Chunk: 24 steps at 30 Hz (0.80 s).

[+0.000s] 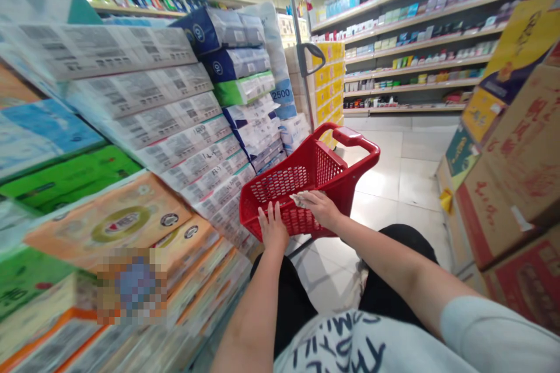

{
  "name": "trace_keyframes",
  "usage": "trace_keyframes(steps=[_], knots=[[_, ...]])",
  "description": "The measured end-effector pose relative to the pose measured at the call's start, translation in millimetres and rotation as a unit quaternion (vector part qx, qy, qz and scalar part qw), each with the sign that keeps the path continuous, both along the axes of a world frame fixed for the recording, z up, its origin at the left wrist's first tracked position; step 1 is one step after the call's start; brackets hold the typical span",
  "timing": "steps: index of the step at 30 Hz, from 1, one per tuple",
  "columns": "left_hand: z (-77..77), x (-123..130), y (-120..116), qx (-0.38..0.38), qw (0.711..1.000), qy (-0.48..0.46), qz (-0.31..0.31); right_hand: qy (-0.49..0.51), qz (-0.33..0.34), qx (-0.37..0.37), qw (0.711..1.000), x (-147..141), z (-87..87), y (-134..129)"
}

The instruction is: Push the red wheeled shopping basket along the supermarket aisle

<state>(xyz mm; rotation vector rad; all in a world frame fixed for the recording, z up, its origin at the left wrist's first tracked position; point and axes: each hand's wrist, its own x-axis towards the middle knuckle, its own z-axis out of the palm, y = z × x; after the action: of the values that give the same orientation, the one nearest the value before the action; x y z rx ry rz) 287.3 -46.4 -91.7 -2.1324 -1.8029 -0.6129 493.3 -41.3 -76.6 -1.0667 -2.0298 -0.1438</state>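
Observation:
A red plastic shopping cart (289,183) with perforated sides stands in front of me, its handle toward the far right. My left hand (273,228) rests against the near side of the cart, fingers spread and holding nothing. In my right hand (322,210) is a crumpled pale cloth (301,199), pressed at the cart's near upper rim. The fingers are closed over part of the cloth, so only its left end shows. Inside the cart, the far perforated wall and the folding panel (330,163) near the handle are visible.
Tall stacks of packaged tissues (144,90) crowd the left side, with orange packs (126,215) close by. A metal pole (301,41) rises behind the cart. Cardboard boxes (525,145) line the right. Shelves (420,46) of goods stand beyond the tiled floor (380,175).

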Motion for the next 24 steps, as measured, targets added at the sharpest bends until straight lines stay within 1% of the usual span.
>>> trace_keyframes(steps=[3, 5, 7, 10, 13, 16, 20, 24], knots=[[-12.9, 3.1, -6.4, 0.036, 0.999, 0.005, -0.004, -0.020, -0.005, -0.066, 0.998, -10.4, 1.1, 2.5], [-22.6, 5.2, -11.6, 0.042, 0.999, 0.016, -0.022, -0.043, 0.010, -0.083, 0.996, -15.6, -3.2, 2.6], [-28.6, 6.8, -15.3, 0.044, 0.998, 0.029, -0.040, -0.051, 0.017, -0.093, 0.994, -18.8, -10.0, 1.5], [-28.8, 7.8, -16.3, 0.052, 0.996, 0.042, -0.054, -0.057, 0.016, -0.113, 0.992, -18.8, -18.9, -1.8], [-28.6, 6.2, -15.1, 0.038, 0.995, 0.058, -0.067, -0.094, 0.002, -0.138, 0.986, -13.6, -22.8, -5.6], [-37.8, 4.8, -17.6, 0.013, 0.994, 0.075, -0.072, -0.146, 0.001, -0.172, 0.974, -7.3, -26.2, -9.5], [-51.6, 8.5, -21.9, -0.003, 0.995, 0.085, -0.056, -0.162, -0.020, -0.173, 0.971, -4.6, -36.4, -12.6], [-51.3, 12.7, -17.9, -0.009, 0.996, 0.080, -0.043, -0.172, -0.021, -0.197, 0.965, -6.3, -45.3, -11.3]])
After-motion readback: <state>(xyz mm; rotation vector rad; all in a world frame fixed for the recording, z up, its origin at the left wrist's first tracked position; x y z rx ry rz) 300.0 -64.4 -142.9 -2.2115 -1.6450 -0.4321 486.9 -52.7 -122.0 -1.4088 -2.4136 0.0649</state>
